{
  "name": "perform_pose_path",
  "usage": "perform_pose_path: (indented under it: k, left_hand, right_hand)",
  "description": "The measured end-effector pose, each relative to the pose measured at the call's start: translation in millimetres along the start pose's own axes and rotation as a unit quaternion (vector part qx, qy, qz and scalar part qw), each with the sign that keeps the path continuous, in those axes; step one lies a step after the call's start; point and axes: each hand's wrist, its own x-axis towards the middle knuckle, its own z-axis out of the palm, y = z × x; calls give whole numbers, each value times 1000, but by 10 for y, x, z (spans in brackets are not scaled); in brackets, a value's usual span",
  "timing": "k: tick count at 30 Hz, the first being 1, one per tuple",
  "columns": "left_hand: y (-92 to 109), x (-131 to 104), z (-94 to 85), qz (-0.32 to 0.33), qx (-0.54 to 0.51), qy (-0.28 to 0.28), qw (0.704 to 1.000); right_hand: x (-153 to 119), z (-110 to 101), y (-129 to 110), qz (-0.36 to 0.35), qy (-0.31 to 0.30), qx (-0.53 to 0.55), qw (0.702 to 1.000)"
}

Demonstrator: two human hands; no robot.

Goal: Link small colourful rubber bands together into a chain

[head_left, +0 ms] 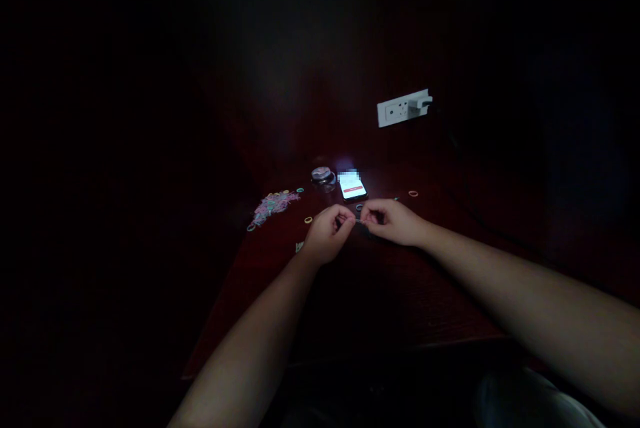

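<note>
My left hand (pixel 330 231) and my right hand (pixel 393 220) are close together over the dark red table (pixel 390 295), each with thumb and fingers pinched. A small thin light piece (pixel 358 221) spans the short gap between the fingertips; it is too small to make out. Just beyond my hands lies a lit phone (pixel 353 185), screen up. A heap of pink, purple and teal bands (pixel 275 207) lies left of my left hand. Near that hand are a yellow ring (pixel 308 220) and a pale small piece (pixel 299 247), partly hidden by my wrist.
A round lidded jar (pixel 323 177) stands left of the phone. An orange ring (pixel 413 194) lies to the right, a green ring (pixel 300 190) near the heap. On the wall behind is a white socket panel (pixel 395 111) with a plug and dark cable. The surroundings are very dark.
</note>
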Motion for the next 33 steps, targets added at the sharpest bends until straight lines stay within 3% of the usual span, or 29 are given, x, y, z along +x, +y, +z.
perform_pose_path:
  k: [11, 16, 24, 33]
  left_hand:
    - [-15, 4, -2, -21, -34, 22, 999]
    - [-86, 13, -42, 0, -2, -3, 1000]
    - [-135, 25, -64, -9, 11, -40, 999]
    - [-170, 20, -111, -11, 37, -14, 999]
  right_hand:
    - [1, 2, 6, -4, -1, -12, 1000]
    - [3, -3, 9, -12, 7, -21, 1000]
    - [5, -26, -18, -41, 54, -14, 998]
    - [9, -56, 2, -38, 103, -13, 994]
